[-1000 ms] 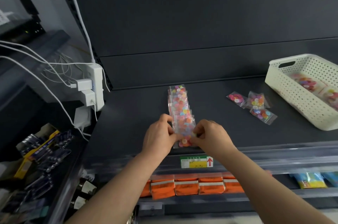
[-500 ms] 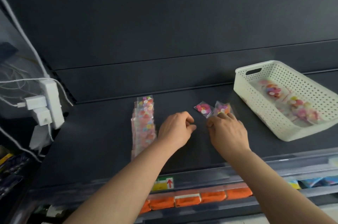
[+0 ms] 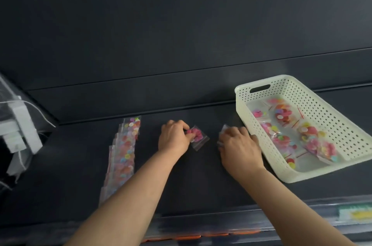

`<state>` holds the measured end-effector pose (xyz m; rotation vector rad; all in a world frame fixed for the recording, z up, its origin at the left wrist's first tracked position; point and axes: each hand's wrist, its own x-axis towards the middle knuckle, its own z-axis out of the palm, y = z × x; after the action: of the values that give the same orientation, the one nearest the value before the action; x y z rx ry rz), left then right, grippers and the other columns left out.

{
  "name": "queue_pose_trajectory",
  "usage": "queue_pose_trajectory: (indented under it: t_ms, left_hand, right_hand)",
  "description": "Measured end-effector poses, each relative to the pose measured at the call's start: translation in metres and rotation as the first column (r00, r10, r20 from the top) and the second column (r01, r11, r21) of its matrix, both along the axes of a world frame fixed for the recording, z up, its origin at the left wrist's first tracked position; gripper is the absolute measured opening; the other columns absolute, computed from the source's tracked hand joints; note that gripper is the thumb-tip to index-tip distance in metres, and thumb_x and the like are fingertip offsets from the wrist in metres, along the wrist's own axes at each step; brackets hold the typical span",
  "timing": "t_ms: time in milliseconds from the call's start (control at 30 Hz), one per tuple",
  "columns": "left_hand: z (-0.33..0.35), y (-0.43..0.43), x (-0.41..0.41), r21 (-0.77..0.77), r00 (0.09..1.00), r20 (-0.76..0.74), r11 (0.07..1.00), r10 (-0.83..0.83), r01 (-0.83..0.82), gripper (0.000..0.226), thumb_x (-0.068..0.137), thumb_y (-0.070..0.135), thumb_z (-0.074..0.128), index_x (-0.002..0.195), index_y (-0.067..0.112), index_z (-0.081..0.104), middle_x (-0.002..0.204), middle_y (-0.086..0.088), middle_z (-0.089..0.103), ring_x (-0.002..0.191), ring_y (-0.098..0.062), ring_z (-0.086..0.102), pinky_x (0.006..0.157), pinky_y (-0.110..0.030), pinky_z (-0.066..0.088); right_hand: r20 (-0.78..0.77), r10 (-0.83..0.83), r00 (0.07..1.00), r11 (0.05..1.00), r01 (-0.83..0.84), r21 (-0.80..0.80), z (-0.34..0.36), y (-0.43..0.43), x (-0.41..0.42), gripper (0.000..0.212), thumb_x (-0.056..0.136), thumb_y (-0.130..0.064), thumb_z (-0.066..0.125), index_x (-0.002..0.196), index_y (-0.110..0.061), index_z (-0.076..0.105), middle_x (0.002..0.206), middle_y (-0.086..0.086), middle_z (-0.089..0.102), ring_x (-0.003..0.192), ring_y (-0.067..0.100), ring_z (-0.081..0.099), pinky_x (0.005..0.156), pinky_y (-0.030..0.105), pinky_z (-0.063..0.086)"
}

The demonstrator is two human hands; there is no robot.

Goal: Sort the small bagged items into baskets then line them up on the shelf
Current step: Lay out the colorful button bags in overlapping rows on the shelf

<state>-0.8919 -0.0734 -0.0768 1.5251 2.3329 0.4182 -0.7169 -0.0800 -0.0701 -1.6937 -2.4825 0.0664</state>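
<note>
Dark shelf (image 3: 201, 175): bare surface lies between the lined-up bag row (image 3: 124, 151) at left and the white basket (image 3: 241, 101) at right. Left hand (image 3: 174, 139) pinches a clear, pink-filled bag (image 3: 199, 138) (blurred). Right hand (image 3: 239, 149), against the basket wall, covers another bag (image 3: 222, 133); its grasp cannot be told.

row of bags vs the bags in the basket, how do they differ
The row of bags lies overlapped in a straight line; the bags in the basket lie jumbled. The row rests on the shelf, the others inside the white basket. Both are clear bags of coloured pieces.
</note>
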Motion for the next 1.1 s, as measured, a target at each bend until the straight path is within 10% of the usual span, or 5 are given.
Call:
queue_pose_trajectory:
  t_ms: [167,333,600,900,1100]
  left_hand:
    - [0.005,0.001,-0.010,0.029,0.971,0.137,0.981,-0.195,0.192,0.029,0.085,0.025,0.073,0.112,0.031,0.066,0.113,0.007,0.054,0.110,-0.015,0.053,0.090,-0.032,0.047]
    - [0.010,-0.010,-0.029,0.089,0.993,0.110,0.995,0.032,-0.042,0.026,0.088,0.030,0.070,0.110,0.021,0.062,0.105,0.005,0.066,0.100,-0.017,0.062,0.086,-0.034,0.051]
    - [0.014,-0.026,-0.024,-0.118,0.998,0.024,0.991,-0.060,0.062,0.038,0.082,0.056,0.067,0.106,0.028,0.063,0.107,0.007,0.062,0.102,-0.015,0.059,0.078,-0.032,0.049]
    - [0.008,-0.028,-0.025,-0.026,0.979,0.012,0.979,-0.204,0.204,0.007,0.092,0.030,0.063,0.093,0.024,0.060,0.109,0.004,0.056,0.105,-0.017,0.053,0.081,-0.032,0.044]
    - [0.008,-0.027,-0.034,-0.015,0.923,0.382,0.999,-0.040,0.049,0.033,0.092,0.030,0.064,0.121,0.021,0.051,0.113,0.006,0.062,0.106,-0.014,0.059,0.091,-0.032,0.049]
  right_hand:
    - [-0.212,0.058,0.976,0.998,-0.065,-0.025,0.009,0.019,-0.020,0.034,0.094,-0.026,0.049,0.128,-0.028,0.053,0.128,-0.004,0.053,0.119,0.020,0.043,0.090,0.036,0.040]
    - [-0.178,0.203,0.963,0.959,-0.232,-0.161,-0.005,0.028,-0.043,0.039,0.091,-0.015,0.053,0.128,-0.025,0.054,0.128,-0.002,0.054,0.118,0.022,0.045,0.091,0.036,0.045]
    - [-0.154,0.038,0.987,0.968,-0.075,-0.241,-0.001,0.015,-0.055,0.044,0.079,-0.054,0.065,0.105,-0.019,0.055,0.104,-0.003,0.058,0.097,0.019,0.061,0.069,0.029,0.042]
    - [-0.276,-0.026,0.961,0.940,-0.071,-0.334,-0.011,0.030,-0.049,0.033,0.088,-0.035,0.062,0.118,-0.024,0.059,0.114,0.003,0.057,0.113,0.021,0.053,0.089,0.031,0.044]
    - [-0.572,-0.223,0.789,0.904,-0.051,-0.424,-0.009,0.033,-0.054,0.011,0.088,-0.018,0.058,0.079,-0.023,0.058,0.082,-0.006,0.066,0.083,0.016,0.063,0.076,0.031,0.051]
